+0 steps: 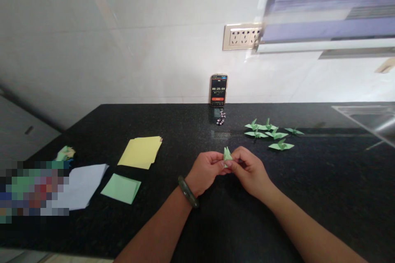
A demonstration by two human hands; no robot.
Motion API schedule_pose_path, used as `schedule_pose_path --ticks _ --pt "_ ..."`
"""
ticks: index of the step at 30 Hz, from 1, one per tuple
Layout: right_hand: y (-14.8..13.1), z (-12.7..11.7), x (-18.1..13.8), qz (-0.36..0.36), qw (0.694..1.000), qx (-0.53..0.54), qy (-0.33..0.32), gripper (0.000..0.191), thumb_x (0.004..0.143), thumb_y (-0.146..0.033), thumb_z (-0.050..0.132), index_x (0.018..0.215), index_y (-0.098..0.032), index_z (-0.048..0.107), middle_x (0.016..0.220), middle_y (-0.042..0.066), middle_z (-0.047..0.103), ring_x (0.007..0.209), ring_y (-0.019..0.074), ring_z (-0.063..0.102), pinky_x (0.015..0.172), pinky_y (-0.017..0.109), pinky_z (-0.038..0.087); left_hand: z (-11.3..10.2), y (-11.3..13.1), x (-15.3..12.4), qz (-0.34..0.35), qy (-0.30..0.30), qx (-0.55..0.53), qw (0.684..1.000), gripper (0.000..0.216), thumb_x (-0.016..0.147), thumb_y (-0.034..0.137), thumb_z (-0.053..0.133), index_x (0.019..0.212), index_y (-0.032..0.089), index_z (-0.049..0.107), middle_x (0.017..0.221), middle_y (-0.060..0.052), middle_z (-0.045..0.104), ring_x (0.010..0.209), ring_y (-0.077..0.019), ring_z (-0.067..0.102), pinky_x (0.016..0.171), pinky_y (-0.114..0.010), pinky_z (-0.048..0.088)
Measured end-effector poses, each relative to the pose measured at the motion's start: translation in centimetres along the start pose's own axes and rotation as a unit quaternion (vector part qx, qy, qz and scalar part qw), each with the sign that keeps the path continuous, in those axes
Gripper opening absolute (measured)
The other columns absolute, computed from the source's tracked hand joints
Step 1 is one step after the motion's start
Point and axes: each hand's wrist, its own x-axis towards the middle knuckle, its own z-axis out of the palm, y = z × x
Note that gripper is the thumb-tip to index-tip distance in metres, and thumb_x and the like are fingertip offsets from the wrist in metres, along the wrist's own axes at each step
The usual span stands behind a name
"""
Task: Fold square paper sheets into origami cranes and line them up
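Note:
Between both hands, above the black countertop, a small folded piece of light green paper [227, 154] points upward with narrow tips. My left hand [207, 169], with a dark bangle at the wrist, pinches its left and lower side. Thumb and fingers of my right hand [248, 167] close on its right side. My fingers cover its lower part. Beyond my right hand stand several green paper cranes [281, 145] with spread wings. To the left of my left arm lie a green paper sheet [121, 188] and a stack of yellow paper [140, 152].
A phone [219, 89] showing a timer leans on the wall, with a beaded strap [221, 117] before it. White paper [89, 185] and crumpled paper [65, 153] lie at left, near a blurred-out patch. A sink edge [364, 125] is at right; a socket panel [242, 37] is on the wall.

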Motion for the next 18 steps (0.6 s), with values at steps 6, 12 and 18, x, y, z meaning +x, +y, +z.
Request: schedule_pose_path --ticks 6,12,18 --pt "0.5 0.5 0.2 0.134 0.977 0.163 0.01 0.02 0.073 -0.035 0.063 0.072 -0.02 0.05 0.054 -0.004 0.052 0.048 0.0115 0.051 0.044 0.024 0.043 0.0 0.1 0.0 -0.005 -0.022 -0.026 0.999 0.027 0.072 0.036 0.063 0.084 0.011 0.067 0.071 -0.006 0.067 0.066 -0.0143 0.063 0.067 -0.027 0.047" --pt "-0.4 0.4 0.4 0.18 0.964 0.192 0.027 0.024 0.069 -0.038 0.065 0.065 -0.017 0.053 0.051 -0.001 0.057 0.045 0.0106 0.051 0.042 0.022 0.042 0.3 -0.4 0.1 0.015 0.003 -0.011 1.0 0.033 0.068 0.04 0.066 0.08 0.01 0.063 0.068 -0.005 0.066 0.064 -0.0138 0.062 0.067 -0.027 0.048" --pt "-1.1 0.7 0.3 0.212 0.936 0.278 0.037 0.027 0.063 -0.038 0.07 0.064 -0.017 0.054 0.051 -0.002 0.058 0.047 0.0112 0.054 0.047 0.024 0.047 0.5 -0.7 0.1 0.029 0.027 0.02 0.999 0.029 0.068 0.039 0.066 0.073 0.011 0.064 0.063 -0.004 0.066 0.06 -0.0136 0.062 0.062 -0.026 0.049"
